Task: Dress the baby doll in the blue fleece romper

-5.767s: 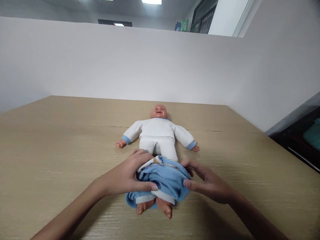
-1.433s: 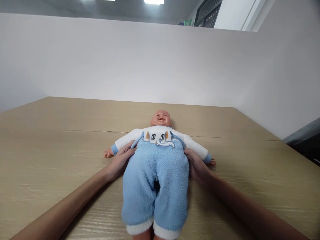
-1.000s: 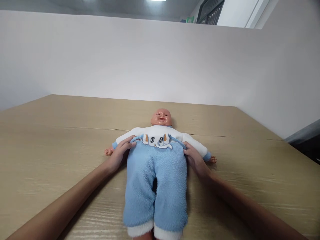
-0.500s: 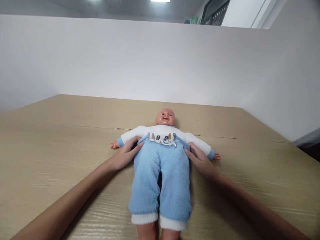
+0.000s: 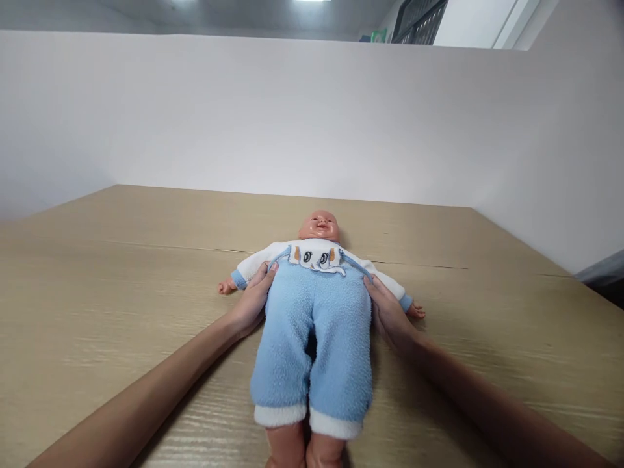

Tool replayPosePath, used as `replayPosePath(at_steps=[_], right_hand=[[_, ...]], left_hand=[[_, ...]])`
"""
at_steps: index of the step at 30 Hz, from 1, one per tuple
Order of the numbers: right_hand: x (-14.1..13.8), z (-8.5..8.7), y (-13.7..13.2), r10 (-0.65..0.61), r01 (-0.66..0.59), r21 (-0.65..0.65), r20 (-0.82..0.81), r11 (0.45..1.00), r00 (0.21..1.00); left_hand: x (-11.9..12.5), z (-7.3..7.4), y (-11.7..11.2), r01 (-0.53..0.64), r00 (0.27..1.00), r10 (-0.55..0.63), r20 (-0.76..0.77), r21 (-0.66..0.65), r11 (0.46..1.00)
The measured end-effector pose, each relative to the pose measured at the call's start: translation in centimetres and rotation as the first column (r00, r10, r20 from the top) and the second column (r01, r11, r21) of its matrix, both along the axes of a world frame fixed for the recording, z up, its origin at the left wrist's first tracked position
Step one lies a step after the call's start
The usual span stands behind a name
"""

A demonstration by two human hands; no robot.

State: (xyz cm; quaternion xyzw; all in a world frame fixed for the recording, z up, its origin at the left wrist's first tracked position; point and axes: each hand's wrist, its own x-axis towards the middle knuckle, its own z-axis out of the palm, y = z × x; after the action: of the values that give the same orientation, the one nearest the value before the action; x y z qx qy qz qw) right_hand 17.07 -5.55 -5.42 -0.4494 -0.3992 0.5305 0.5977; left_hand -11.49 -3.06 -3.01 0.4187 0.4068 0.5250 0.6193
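Note:
A baby doll (image 5: 319,227) lies on its back on the wooden table, head away from me and bare feet toward me. It wears a white top and fluffy blue trousers (image 5: 314,325) with white cuffs and an elephant face (image 5: 316,258) on the bib. At its left-hand side in the view, my left hand (image 5: 256,296) grips the waist, thumb on top and fingers hidden underneath. My right hand (image 5: 390,309) clasps the opposite side the same way, thumb by the blue strap (image 5: 357,266). Both of the doll's arms stretch outward.
The wide wooden table (image 5: 121,260) runs up to a white partition wall (image 5: 292,117) behind the doll. A dark object (image 5: 604,276) shows beyond the table's right edge. Ceiling lights and a barred window (image 5: 419,23) appear above the wall.
Both hands have slid further under the doll's sides, with fingers that lay on top now out of sight. The doll's torso looks slightly raised, its head tipped back and its arms drawn in a little.

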Motion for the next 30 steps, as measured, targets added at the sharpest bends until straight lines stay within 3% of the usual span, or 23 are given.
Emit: replayPosePath(at_steps=[5, 10, 15, 19, 24, 27, 30], right_hand=[[-0.1, 1.4, -0.3, 0.041, -0.041, 0.002, -0.006, 0.999, 0.999], [0.1, 1.6, 0.0, 0.035, -0.036, -0.009, -0.061, 0.999, 0.998], [0.1, 2.3, 0.1, 0.094, -0.091, 0.028, -0.104, 0.995, 0.990], [0.3, 2.5, 0.0, 0.061, -0.061, 0.041, 0.005, 0.997, 0.998], [0.9, 2.5, -0.8, -0.018, 0.008, 0.059, 0.168, 0.998, 0.986], [0.8, 3.5, -1.3, -0.017, -0.003, 0.065, 0.304, 0.998, 0.952], [0.5, 5.3, -0.6, -0.023, -0.021, 0.104, 0.397, 0.994, 0.918]], left_hand=[[0.3, 0.3, 0.1, 0.037, 0.999, -0.037, -0.002, 0.086, 0.996], [-0.4, 0.0, 1.2, 0.141, 0.990, -0.140, -0.019, 0.139, 0.980], [-0.6, 0.0, 1.6, 0.161, 0.987, -0.158, -0.032, 0.138, 0.977], [-0.9, 0.3, 1.4, 0.117, 0.993, -0.112, -0.045, 0.132, 0.984], [-2.3, 1.6, 0.9, 0.182, 0.944, -0.098, -0.316, 0.247, 0.952], [-2.8, 2.1, 0.6, 0.197, 0.924, -0.078, -0.373, 0.291, 0.936], [-2.6, 2.0, 0.7, 0.128, 0.928, 0.012, -0.372, 0.350, 0.928]])
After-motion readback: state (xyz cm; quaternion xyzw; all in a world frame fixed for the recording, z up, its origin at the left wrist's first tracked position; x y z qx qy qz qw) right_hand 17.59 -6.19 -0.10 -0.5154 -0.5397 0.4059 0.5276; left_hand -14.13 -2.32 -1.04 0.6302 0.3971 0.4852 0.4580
